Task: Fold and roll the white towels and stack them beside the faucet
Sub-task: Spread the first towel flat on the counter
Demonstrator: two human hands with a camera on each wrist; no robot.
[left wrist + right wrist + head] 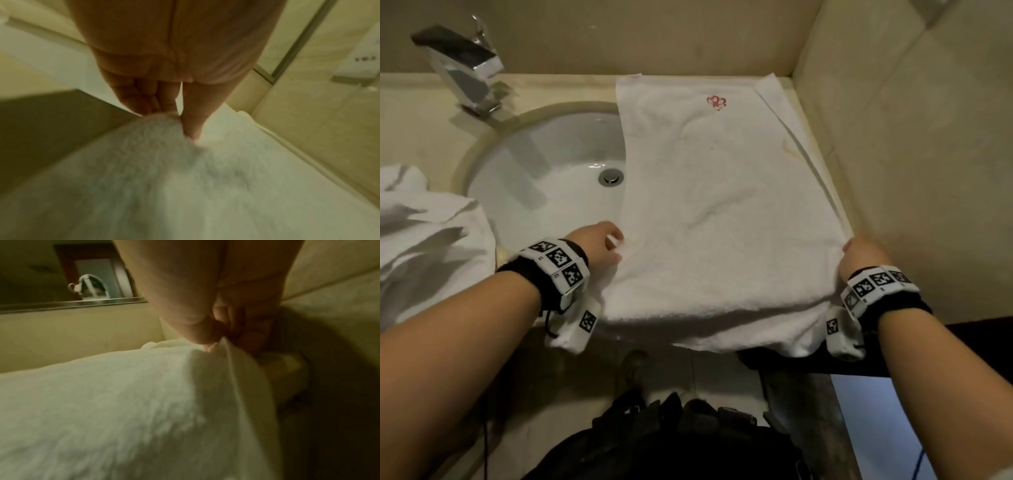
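A white towel (709,205) with a small red emblem (716,102) lies spread on the counter to the right of the sink, its left part hanging over the basin and its near end drooping off the counter's front. My left hand (610,241) pinches the towel's left edge (164,129) between thumb and fingers. My right hand (854,248) pinches the right edge (224,344) close to the side wall. The chrome faucet (465,68) stands at the back left of the sink.
A white sink basin (544,171) with a metal drain (611,177) sits left of the towel. More white towels (421,233) lie heaped at the left. A tiled wall (893,154) borders the counter on the right. A mirror (61,272) hangs above.
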